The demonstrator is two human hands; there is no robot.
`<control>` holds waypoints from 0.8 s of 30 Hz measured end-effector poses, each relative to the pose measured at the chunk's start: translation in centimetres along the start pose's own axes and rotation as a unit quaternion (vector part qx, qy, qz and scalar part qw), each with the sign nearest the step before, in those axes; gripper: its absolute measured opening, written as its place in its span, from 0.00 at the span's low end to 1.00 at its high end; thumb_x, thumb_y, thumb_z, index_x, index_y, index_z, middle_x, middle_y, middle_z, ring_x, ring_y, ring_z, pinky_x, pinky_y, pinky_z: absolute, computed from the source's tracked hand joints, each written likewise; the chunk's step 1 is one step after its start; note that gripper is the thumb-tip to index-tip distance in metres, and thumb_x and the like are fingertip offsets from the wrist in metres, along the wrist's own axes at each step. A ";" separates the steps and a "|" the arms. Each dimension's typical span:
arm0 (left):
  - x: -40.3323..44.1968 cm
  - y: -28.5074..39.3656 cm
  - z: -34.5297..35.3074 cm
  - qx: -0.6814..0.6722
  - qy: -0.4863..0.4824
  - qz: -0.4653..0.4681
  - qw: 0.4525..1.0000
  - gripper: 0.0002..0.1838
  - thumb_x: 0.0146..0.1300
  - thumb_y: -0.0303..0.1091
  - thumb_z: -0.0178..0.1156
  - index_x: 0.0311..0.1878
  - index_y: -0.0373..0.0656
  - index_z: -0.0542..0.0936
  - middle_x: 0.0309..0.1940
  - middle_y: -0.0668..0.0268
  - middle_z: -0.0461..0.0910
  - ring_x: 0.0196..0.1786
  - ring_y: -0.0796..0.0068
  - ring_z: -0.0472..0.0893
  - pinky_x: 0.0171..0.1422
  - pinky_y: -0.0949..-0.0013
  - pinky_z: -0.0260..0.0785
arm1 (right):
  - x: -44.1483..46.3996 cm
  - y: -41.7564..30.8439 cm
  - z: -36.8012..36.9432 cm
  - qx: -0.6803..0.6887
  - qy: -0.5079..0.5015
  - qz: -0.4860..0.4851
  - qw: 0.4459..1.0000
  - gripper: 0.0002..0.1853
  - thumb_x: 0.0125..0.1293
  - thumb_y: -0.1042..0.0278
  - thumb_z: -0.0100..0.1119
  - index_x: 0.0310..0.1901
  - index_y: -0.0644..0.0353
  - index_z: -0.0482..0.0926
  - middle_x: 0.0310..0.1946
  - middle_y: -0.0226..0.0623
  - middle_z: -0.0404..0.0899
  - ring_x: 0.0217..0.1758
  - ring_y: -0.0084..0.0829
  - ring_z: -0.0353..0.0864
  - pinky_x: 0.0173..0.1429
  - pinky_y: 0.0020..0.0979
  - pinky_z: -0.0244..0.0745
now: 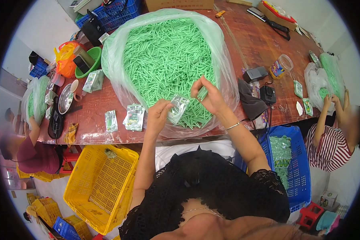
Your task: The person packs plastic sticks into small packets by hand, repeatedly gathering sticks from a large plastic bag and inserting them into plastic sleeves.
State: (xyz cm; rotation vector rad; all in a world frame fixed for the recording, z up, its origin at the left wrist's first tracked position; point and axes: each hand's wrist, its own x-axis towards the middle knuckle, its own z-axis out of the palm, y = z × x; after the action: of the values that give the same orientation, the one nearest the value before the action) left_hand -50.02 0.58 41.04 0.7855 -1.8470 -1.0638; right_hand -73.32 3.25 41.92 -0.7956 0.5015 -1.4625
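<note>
My left hand (pixel 159 115) is closed on the edge of a small clear plastic pouch (pixel 179 109) over the front of the big bag. My right hand (pixel 210 97) is curled around a small bunch of short green sticks (pixel 203 93), just right of the pouch. Beneath both hands, a large clear plastic bag (pixel 116 60) lies wide open, heaped with loose green sticks (pixel 168 56). On the table left of my left hand are a stack of printed green-and-white packets (pixel 134 117) and a single packet (pixel 111 121) with green sticks inside.
The red table (pixel 244 44) holds a green basin (pixel 93 60), a metal plate (pixel 66 98), a plastic jar (pixel 281 66) and a black device (pixel 268 94). Below stand a yellow crate (pixel 74 188) and a blue crate (pixel 302 172) containing packets. People work at both sides.
</note>
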 end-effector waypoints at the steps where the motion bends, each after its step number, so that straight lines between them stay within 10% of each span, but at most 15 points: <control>1: 0.0 -0.2 0.2 -0.007 -0.008 0.010 1.000 0.05 0.67 0.26 0.62 0.41 0.33 0.82 0.26 0.63 0.72 0.31 0.72 0.70 0.37 0.71 0.63 | 0.0 -0.6 1.6 0.013 0.034 0.007 0.999 0.18 0.80 0.52 0.44 0.46 0.59 0.76 0.30 0.32 0.76 0.38 0.28 0.75 0.48 0.31 0.73; 4: 0.2 -0.3 1.0 -0.023 -0.032 0.038 0.999 0.06 0.67 0.25 0.61 0.43 0.33 0.82 0.27 0.63 0.72 0.33 0.69 0.71 0.40 0.69 0.64 | -0.2 -1.4 3.1 0.042 0.031 0.013 0.999 0.21 0.79 0.50 0.43 0.62 0.58 0.67 0.39 0.36 0.81 0.54 0.38 0.80 0.72 0.43 0.69; 10: 0.1 -0.5 1.5 -0.007 -0.037 0.047 0.998 0.07 0.67 0.26 0.62 0.45 0.33 0.81 0.28 0.62 0.73 0.34 0.67 0.72 0.42 0.68 0.65 | 0.9 -0.5 4.7 0.015 0.014 -0.010 1.000 0.24 0.81 0.48 0.36 0.59 0.60 0.69 0.57 0.48 0.80 0.70 0.41 0.72 0.76 0.42 0.63; 24: -0.4 -1.2 3.6 -0.048 0.068 0.031 0.996 0.08 0.69 0.25 0.60 0.48 0.33 0.83 0.33 0.65 0.78 0.36 0.76 0.75 0.42 0.74 0.67 | 0.2 1.3 4.1 -0.119 -0.019 0.076 0.990 0.23 0.79 0.50 0.45 0.54 0.61 0.80 0.54 0.39 0.82 0.61 0.30 0.76 0.69 0.35 0.68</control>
State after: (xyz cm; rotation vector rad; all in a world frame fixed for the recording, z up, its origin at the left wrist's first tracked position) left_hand -52.92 1.67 38.85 0.7217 -1.6819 -1.0273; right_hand -69.39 3.62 43.72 -0.9502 0.7002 -1.2588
